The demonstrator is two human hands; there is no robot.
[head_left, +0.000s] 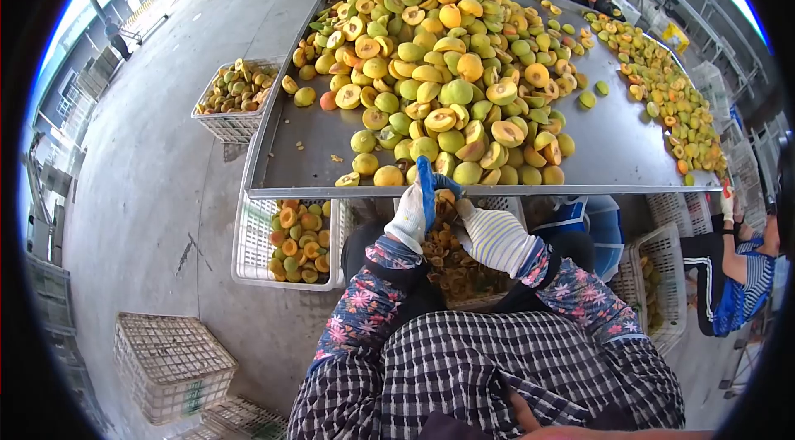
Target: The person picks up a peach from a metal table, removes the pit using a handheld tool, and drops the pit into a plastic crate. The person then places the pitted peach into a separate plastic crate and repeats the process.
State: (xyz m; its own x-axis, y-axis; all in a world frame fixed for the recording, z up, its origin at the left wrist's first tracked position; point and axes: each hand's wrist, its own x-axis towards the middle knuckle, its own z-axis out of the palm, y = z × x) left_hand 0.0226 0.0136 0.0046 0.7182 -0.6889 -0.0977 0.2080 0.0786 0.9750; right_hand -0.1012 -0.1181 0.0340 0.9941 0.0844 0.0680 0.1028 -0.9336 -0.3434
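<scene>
My left hand [416,206], in a white glove with blue-coated fingers, is closed around a brownish peach half [445,205] just below the table's front edge. Close against it is my right hand [497,234], in a white striped glove, its fingers pinched at the fruit; whatever tool or piece lies in them is hidden. Below both hands stands a crate of brown pits and scraps [464,266]. Directly ahead, a large heap of halved yellow-green peaches [439,67] lies on the metal table [323,146].
A white crate of peach halves [240,249] stands under the table's left front, and another crate [228,123] beside its left side. Upturned crates [170,357] sit on the floor at lower left. More peaches [675,100] line the right edge. Co-workers are at the far side and right.
</scene>
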